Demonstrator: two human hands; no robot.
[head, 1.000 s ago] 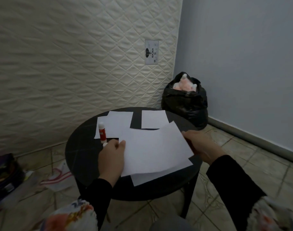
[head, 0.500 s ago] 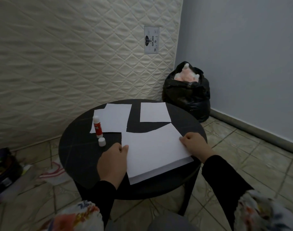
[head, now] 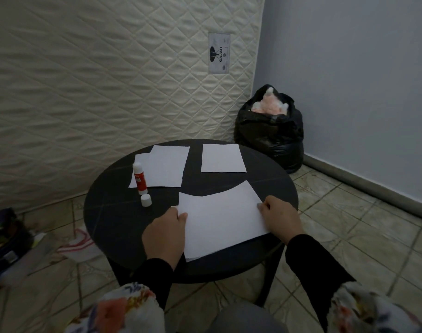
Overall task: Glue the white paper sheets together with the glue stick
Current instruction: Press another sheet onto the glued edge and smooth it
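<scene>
White paper sheets point(head: 222, 219), stacked, at table's point(head: 114, 212) 5 o'clock; pressed flat between left hand point(head: 164, 234) and right hand point(head: 280, 219). Glue stick point(head: 138, 175), uncapped, upright, 10 o'clock of stack; left hand nearer.

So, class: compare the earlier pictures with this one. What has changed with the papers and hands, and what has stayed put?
The top sheet, held raised and askew a second ago, has come down flat onto the sheet beneath, edges nearly aligned. The left hand and right hand now rest at its side edges. The glue stick, its cap and the far sheets stayed put.
</scene>
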